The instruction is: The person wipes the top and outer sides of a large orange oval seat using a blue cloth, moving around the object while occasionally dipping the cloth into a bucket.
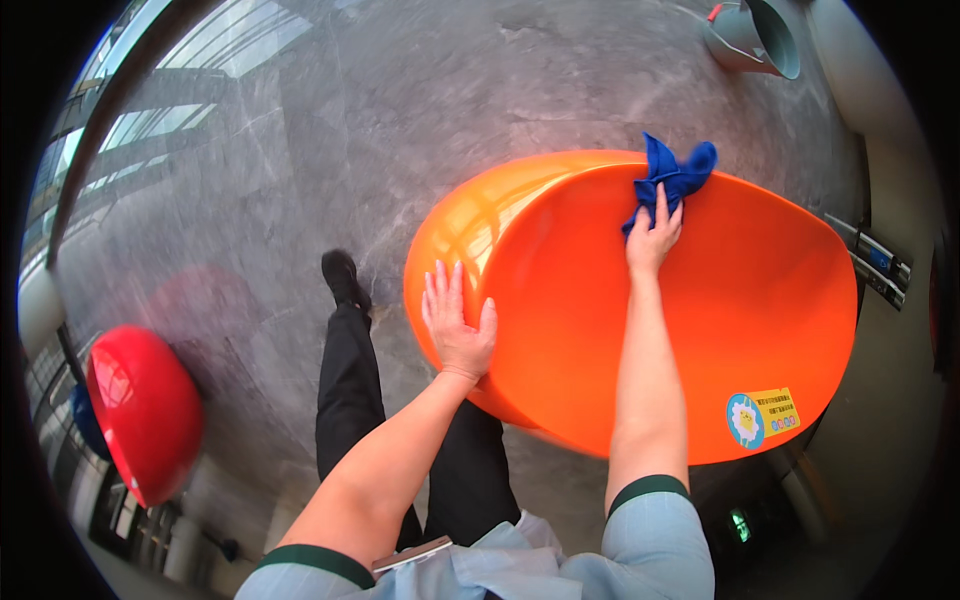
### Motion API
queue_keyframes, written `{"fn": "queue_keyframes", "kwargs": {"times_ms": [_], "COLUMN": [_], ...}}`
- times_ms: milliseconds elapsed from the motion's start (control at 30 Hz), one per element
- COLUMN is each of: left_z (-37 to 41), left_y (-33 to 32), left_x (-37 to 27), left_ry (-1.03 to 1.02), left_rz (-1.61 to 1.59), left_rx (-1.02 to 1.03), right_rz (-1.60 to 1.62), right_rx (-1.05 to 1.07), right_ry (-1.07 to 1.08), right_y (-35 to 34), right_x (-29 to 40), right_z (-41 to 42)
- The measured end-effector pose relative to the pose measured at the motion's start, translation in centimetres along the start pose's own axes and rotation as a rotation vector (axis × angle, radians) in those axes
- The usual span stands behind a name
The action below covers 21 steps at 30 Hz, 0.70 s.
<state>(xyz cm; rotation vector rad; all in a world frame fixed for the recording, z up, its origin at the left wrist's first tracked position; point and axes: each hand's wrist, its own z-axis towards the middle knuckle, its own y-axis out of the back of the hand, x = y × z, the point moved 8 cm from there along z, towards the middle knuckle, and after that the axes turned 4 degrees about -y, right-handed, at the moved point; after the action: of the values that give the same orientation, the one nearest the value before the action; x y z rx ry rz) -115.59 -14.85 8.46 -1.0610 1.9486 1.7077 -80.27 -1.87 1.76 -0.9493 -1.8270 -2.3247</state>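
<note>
A glossy orange moulded plastic seat (pixel 555 300) fills the middle and right of the view, its hollow facing up at me. My left hand (pixel 456 330) lies flat against its rounded near-left side, fingers spread, holding nothing. At the far rim, my right hand (pixel 655 238) presses a crumpled blue cloth (pixel 671 180) on the inner edge. Part of the cloth sticks up past the rim. A blue and yellow sticker (pixel 763 417) with writing and a cartoon figure is stuck inside the seat at lower right.
On the grey stone-look floor (pixel 360 112), a grey bucket (pixel 742 45) with a wire handle stands at far right by the wall. A red moulded seat (pixel 146 412) is at left, with a dark blue one (pixel 88 420) partly hidden behind. Windows (pixel 67 150) line the left side.
</note>
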Motion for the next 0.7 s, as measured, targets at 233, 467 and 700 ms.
{"fn": "queue_keyframes", "kwargs": {"times_ms": [233,467,700], "left_z": [0.1,0.9,0.9], "left_y": [0.2,5.2,12.7], "left_x": [-0.6,4.6,17.6], "left_ry": [0.026,0.007,0.334], "left_rz": [-0.041,-0.452,-0.362], "left_rx": [0.081,0.527,0.598], "right_rz": [0.227,-0.362,-0.731], "right_rx": [0.089,0.397,0.604], "right_ry": [-0.289,0.116,0.244], "right_y": [-3.0,-5.5,-9.0], "right_x": [8.8,19.5,25.3], "right_z": [-5.9,-4.1,-5.2]}}
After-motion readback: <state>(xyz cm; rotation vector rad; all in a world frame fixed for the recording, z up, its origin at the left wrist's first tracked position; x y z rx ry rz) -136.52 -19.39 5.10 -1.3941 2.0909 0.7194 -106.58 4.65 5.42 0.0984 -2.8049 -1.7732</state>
